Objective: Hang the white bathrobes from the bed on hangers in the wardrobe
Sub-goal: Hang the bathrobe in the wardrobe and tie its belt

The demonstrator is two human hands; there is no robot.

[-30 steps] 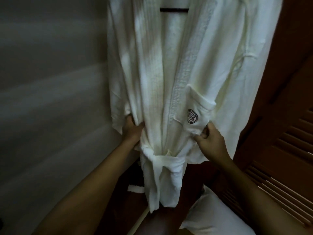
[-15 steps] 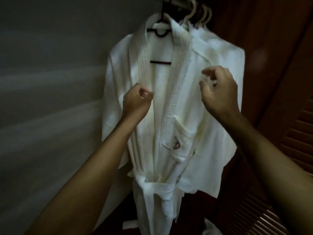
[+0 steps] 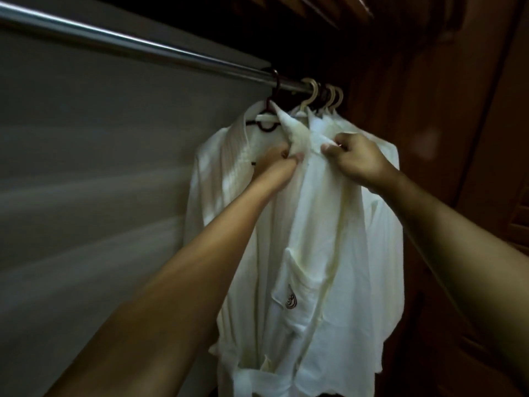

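The left hand (image 3: 279, 159) has its fingers curled round the bunched fold of the collar (image 3: 297, 136) of a white bathrobe (image 3: 315, 224), the thumb pressed against the cloth from below. Just beside it, the right hand (image 3: 356, 160) pinches the cloth on the other side of the same fold between the thumb and the curled fingers. Both bare forearms reach up and forward to the collar. The bathrobe hangs in the wardrobe on a dark hanger (image 3: 267, 126), whose hook sits over a metal rail (image 3: 143, 48) that runs from the upper left corner down to the middle of the view. The front of the robe faces the camera: a chest pocket (image 3: 297, 285) with a small dark emblem (image 3: 291, 300) lies below the hands, and the tied white belt (image 3: 257, 382) crosses the waist at the lower edge. Just to the right on the rail hang several cream hangers (image 3: 312, 94), close together, with more white cloth (image 3: 380, 224) under them and behind the front robe; how many garments that is cannot be told. A plain grey wall (image 3: 86, 167) fills the left side, and dark brown wooden panels (image 3: 429, 81) close the wardrobe on the right.
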